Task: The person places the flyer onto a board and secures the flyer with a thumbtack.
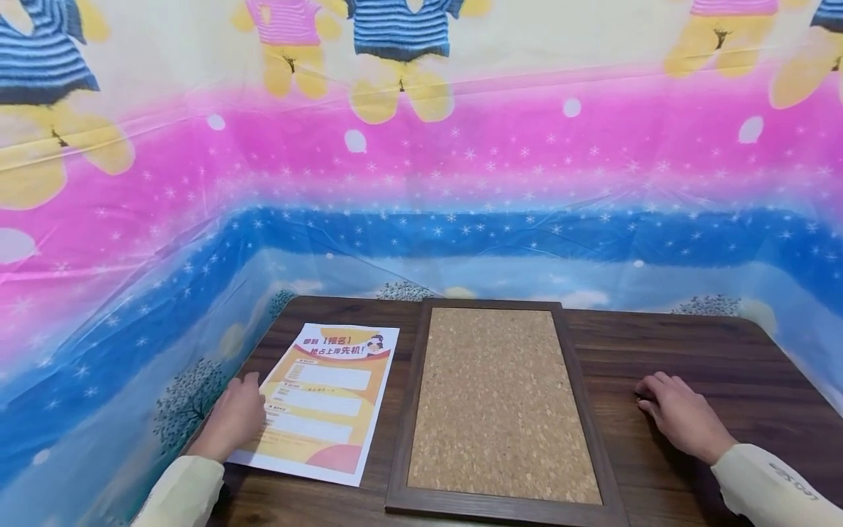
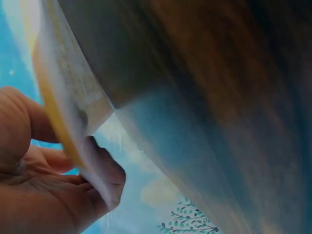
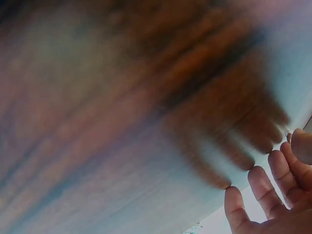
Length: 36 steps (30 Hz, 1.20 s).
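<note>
A printed paper flyer (image 1: 320, 418) in orange and white, with red Chinese lettering, lies at the left of the table. My left hand (image 1: 232, 414) holds it by its left edge. In the left wrist view the flyer's lifted edge (image 2: 58, 112) passes between the thumb and the fingers. Right of the flyer lies a cork board (image 1: 498, 406) in a dark brown frame. Beyond the board, my right hand (image 1: 687, 415) rests on the tabletop with nothing held. Its fingertips (image 3: 235, 197) touch the wood in the right wrist view, the fingers loosely bent.
The dark wood table (image 1: 658, 351) has rounded far corners. A patterned cloth (image 1: 461, 168) in pink, blue and cream hangs behind it and along both sides, close to the table's edges.
</note>
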Each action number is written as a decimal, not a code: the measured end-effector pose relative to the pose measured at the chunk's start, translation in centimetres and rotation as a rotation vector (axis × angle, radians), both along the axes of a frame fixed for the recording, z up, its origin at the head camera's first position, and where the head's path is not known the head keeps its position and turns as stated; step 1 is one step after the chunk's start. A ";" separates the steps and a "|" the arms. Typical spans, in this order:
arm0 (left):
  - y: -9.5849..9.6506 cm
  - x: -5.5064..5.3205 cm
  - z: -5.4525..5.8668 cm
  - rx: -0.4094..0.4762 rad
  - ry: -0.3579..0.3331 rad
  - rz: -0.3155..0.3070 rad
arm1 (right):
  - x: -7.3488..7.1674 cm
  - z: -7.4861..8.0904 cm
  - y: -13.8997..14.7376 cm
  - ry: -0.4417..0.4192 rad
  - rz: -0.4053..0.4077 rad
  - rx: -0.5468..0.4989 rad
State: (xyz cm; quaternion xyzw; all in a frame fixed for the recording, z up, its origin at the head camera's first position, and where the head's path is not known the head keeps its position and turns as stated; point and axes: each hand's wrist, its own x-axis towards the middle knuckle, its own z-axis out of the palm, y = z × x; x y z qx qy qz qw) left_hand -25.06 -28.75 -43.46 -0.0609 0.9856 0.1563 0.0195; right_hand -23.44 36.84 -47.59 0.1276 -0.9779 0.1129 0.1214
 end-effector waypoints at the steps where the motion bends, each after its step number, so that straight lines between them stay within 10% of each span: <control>1: 0.0 0.0 0.1 0.001 0.009 0.002 | 0.0 0.1 0.0 -0.006 -0.005 -0.006; 15: -0.1 0.5 0.5 0.021 0.236 0.031 | -0.2 0.7 -0.1 -0.053 -0.041 -0.047; 36: 1.2 1.3 1.9 0.088 0.328 0.081 | -0.6 0.7 -0.3 -0.050 -0.013 -0.059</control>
